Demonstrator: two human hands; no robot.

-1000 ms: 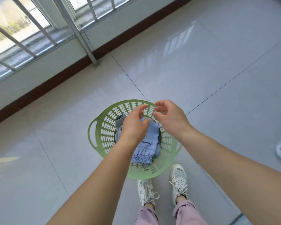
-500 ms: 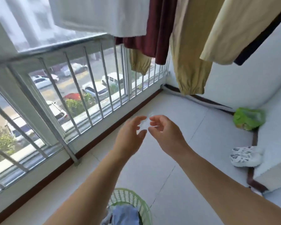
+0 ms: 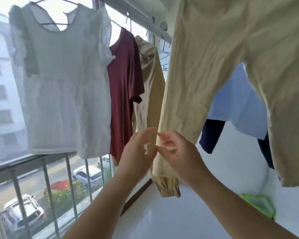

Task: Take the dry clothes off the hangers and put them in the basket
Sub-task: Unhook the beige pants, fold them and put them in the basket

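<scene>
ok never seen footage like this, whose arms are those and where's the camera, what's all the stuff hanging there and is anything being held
There is no machine here. The camera sits on a person's head and looks forward, so the two bare arms reaching in from the bottom are that person's own. The left hand and the right hand are raised close together in front of a leg of the cream trousers. Their fingers are loosely spread and seem to hold nothing yet.

Hanging in a row by the window are a white top, a dark red shirt and a tan garment. Behind the trousers are a light blue cloth and something navy.

Below is a metal railing with parked cars seen through it, and a white tiled floor. The laundry basket is out of view.
</scene>
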